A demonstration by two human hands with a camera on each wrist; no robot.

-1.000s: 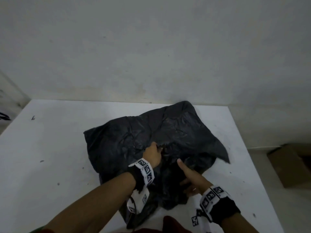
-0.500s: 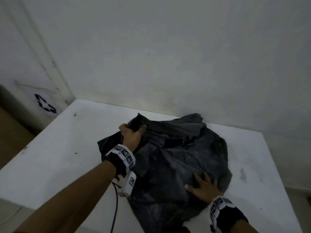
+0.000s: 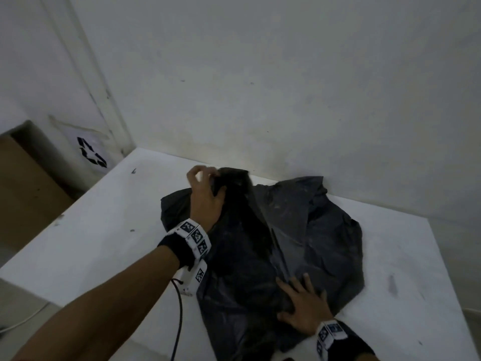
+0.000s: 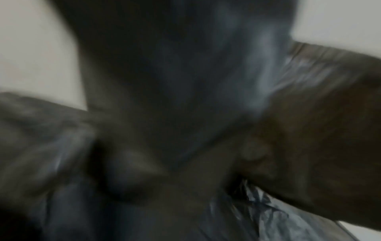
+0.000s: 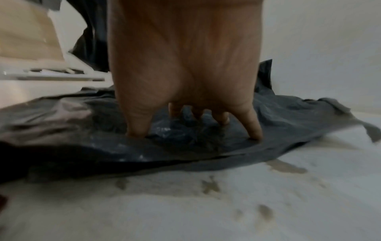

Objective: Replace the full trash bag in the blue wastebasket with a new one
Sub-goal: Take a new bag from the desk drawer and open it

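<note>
A black recycling symbol (image 3: pixel 91 153) marks the white bin (image 3: pixel 78 142).

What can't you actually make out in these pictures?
- Blue wastebasket: in no view.
- Left hand fingertips: blurred in the left wrist view; head view shows them gripping the black plastic trash bag.
- Right hand palm: hidden against the bag.
- Bag's opening: lost among folds.

Black trash bag (image 3: pixel 307 230) under both hands

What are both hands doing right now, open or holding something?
Left hand: closed, gripping the far edge of the black trash bag.
Right hand: open, fingers spread, pressing the bag flat on the table.
</note>
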